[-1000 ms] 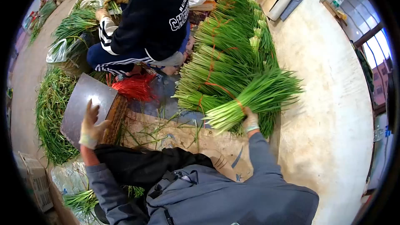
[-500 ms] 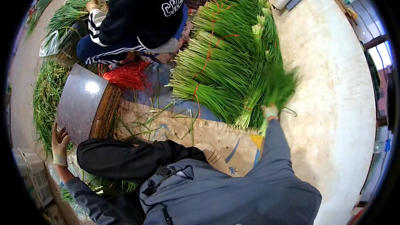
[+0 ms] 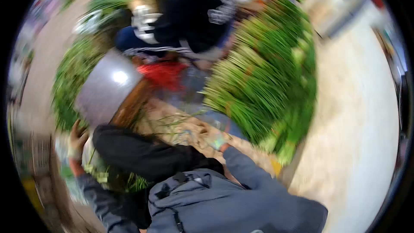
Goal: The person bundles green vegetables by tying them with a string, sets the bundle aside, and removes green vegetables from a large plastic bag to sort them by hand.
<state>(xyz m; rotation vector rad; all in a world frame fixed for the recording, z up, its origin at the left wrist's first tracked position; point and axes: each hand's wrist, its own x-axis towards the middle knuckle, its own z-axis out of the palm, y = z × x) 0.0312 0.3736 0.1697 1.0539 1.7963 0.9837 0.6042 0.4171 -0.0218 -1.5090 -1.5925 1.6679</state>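
My left hand (image 3: 77, 140), in a pale glove, is at the lower left beside the near edge of the grey board (image 3: 108, 87); its fingers are apart and nothing shows in them. My right hand (image 3: 212, 138), gloved too, is over the tan floor covering (image 3: 254, 155) with loose green stalks nearby; its fingers are smeared by motion. Ahead and to the right of it lie bundles of long green stalks (image 3: 263, 82) with pale ends, in a long pile. Red ties (image 3: 164, 75) lie beyond the board.
A co-worker (image 3: 194, 13) in a dark top crouches ahead, beside the pile. Loose greens (image 3: 71, 86) lie left of the board. A pale wall (image 3: 353, 116) runs along the right. Crates (image 3: 41, 153) stand at the lower left. The whole view is blurred.
My right hand has let go of the tied bundle, which is at the pile's near right, and has come back toward my knees. My left hand has moved down from above the board to its edge.
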